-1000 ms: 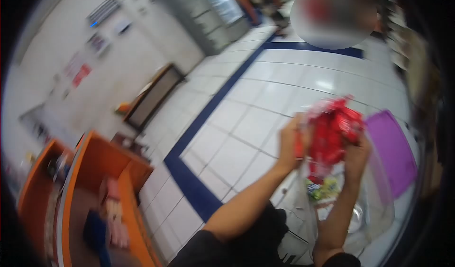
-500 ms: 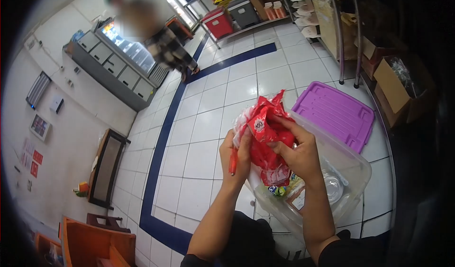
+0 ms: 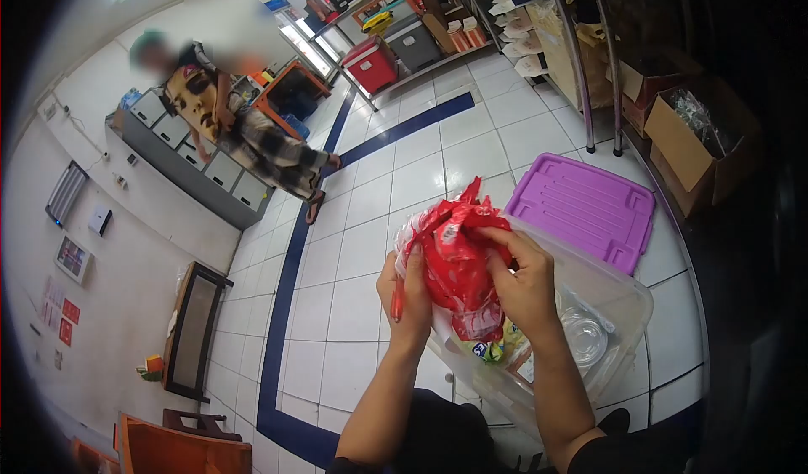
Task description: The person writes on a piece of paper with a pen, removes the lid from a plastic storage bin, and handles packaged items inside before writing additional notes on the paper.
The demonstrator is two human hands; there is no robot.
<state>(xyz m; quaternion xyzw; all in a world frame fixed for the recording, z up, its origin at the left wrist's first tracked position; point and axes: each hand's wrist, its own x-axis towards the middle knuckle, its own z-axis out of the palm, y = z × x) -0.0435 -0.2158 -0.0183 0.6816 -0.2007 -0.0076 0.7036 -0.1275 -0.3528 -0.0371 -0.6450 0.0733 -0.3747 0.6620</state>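
Note:
A crumpled red plastic packet [image 3: 459,259] is held up between my two hands, over a clear plastic bin [image 3: 627,306]. My left hand [image 3: 406,297] grips its left side, and a thin red pen-like item [image 3: 397,302] sticks down by those fingers. On the packet's right side, the thumb and fingers of my right hand [image 3: 523,276] are closed on its upper edge. Inside the bin lie a yellow-green packet [image 3: 492,349] and a round clear lid or container [image 3: 585,339], partly hidden by my right forearm.
A purple lid [image 3: 585,209] lies on the tiled floor behind the bin. An open cardboard box [image 3: 694,146] stands at right beside metal legs. A person [image 3: 244,129] is near grey cabinets [image 3: 215,179]. Red cooler [image 3: 370,63] at the back; orange furniture [image 3: 181,444] lower left.
The view has swung, bringing the shelves and cabinets into sight. The person has stepped closer along the left side. Both hands still hold the red packet, with the right fingers shifted slightly on it.

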